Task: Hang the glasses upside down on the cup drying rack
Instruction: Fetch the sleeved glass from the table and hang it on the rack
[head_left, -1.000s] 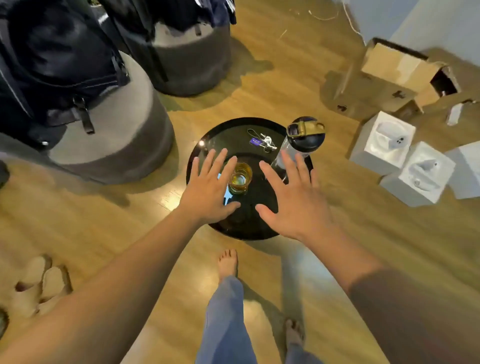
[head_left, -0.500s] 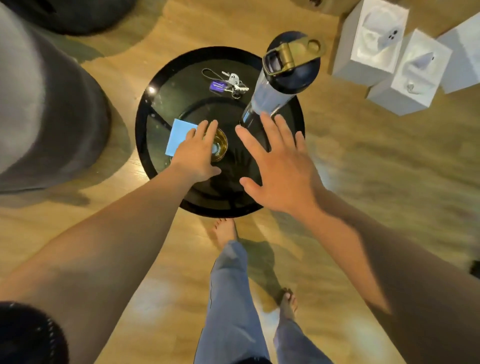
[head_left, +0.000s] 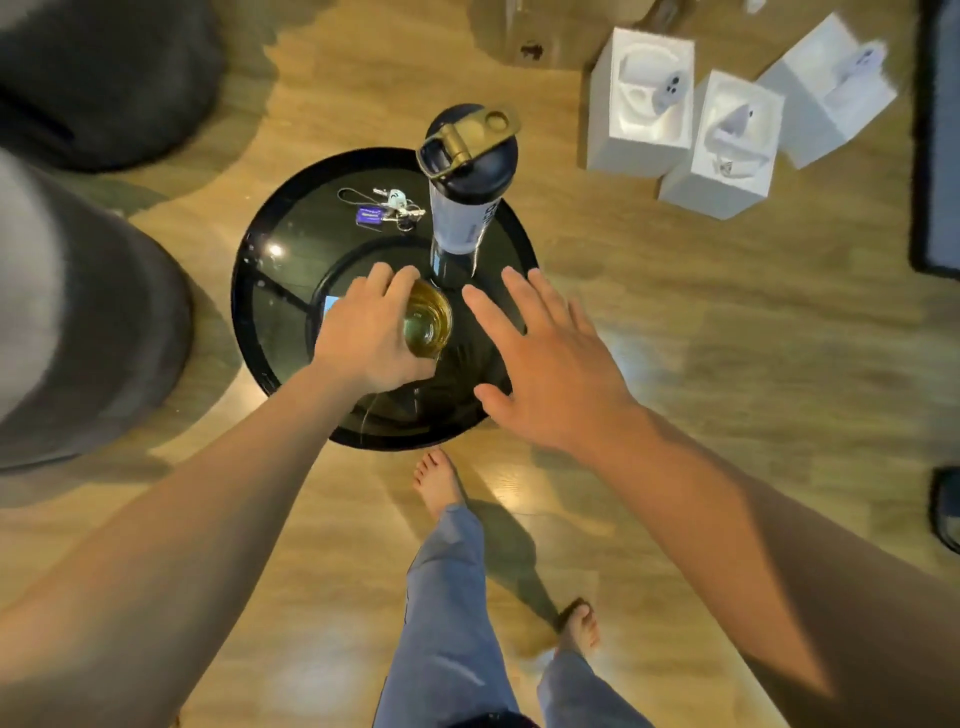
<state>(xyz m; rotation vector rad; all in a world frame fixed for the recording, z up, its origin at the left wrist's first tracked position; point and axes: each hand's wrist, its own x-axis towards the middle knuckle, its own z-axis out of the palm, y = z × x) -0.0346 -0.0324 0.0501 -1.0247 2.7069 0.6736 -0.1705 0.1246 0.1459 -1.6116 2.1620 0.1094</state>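
Observation:
An amber glass (head_left: 427, 327) stands upright, mouth up, near the middle of a round black glass table (head_left: 291, 270). My left hand (head_left: 366, 332) wraps its left side, fingers over the far rim and thumb at the near side. My right hand (head_left: 545, 364) hovers just right of the glass with fingers spread, holding nothing and not touching it. No cup drying rack shows in this view.
A tall bottle with a black and gold lid (head_left: 467, 176) stands right behind the glass. Keys (head_left: 389, 208) lie at the table's far side, a blue card (head_left: 330, 306) under my left hand. White boxes (head_left: 722, 135) sit on the floor right, grey poufs (head_left: 78, 322) left.
My left hand has closed around the glass after resting open beside it. The view has dropped closer over the table, and my right hand has stayed open near the glass.

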